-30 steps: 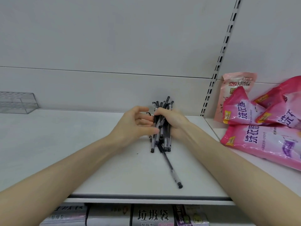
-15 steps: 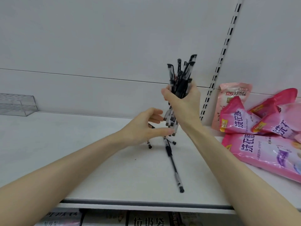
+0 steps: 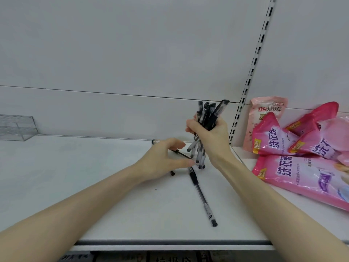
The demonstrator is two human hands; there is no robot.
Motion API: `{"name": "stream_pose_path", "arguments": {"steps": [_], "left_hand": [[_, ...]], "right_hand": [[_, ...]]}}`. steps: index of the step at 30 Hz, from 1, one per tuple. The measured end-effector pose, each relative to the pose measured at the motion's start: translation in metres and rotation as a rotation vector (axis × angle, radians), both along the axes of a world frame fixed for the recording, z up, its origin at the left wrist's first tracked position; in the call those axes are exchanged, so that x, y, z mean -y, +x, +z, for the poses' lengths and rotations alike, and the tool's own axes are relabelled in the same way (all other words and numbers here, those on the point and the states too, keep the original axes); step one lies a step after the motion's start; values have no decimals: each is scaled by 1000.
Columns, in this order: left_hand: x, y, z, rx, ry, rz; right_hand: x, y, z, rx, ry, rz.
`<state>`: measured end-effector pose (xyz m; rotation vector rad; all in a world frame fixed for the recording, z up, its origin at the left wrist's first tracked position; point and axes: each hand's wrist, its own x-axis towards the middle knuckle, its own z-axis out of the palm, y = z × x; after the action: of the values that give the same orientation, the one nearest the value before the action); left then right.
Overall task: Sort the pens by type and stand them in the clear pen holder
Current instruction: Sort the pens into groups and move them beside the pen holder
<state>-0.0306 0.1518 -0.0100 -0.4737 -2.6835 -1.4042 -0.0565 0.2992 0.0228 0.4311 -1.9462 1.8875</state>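
Observation:
My right hand [image 3: 208,134] grips a bundle of several black-capped clear pens [image 3: 205,118] upright, their lower ends touching the white shelf [image 3: 75,176]. My left hand [image 3: 166,159] rests on the shelf just left of the bundle, fingers curled over a thin black pen [image 3: 181,154] lying there. Whether the fingers pinch it I cannot tell for sure. One more clear pen [image 3: 202,195] lies loose on the shelf, pointing toward the front edge. The clear pen holder [image 3: 17,127] stands far left against the back wall, with nothing visible in it.
Pink detergent pouches [image 3: 302,148] are piled on the adjoining shelf at right, some leaning on the back panel. A slotted metal upright [image 3: 253,72] divides the two shelf bays. The shelf's front edge [image 3: 170,242] runs below my forearms, with packaged goods underneath.
My right hand has lowered the raised pen bundle until its tips meet the shelf. My left hand dropped onto the shelf over a loose thin pen.

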Motion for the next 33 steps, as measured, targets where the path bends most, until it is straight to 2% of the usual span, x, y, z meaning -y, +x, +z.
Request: {"name": "stream_pose_path", "arguments": {"steps": [3, 6, 10, 15, 22, 27, 33], "left_hand": [[0, 2, -2, -16, -86, -6], [4, 3, -1, -48, -98, -3], [10, 2, 1, -27, -97, -30], [12, -1, 2, -22, -126, -104], [7, -1, 10, -36, -208, -353], [9, -13, 10, -42, -304, -386], [13, -14, 15, -9, -274, -443]], "right_hand": [[-3, -1, -3, 21, 45, -8], [-3, 0, 2, 52, -33, -14], [-11, 1, 17, -26, -73, -34], [-18, 1, 3, 68, 189, -19], [-16, 9, -1, 68, 160, -63], [-24, 9, -1, 52, 160, -111], [-25, 10, -8, 127, 218, -58]]}}
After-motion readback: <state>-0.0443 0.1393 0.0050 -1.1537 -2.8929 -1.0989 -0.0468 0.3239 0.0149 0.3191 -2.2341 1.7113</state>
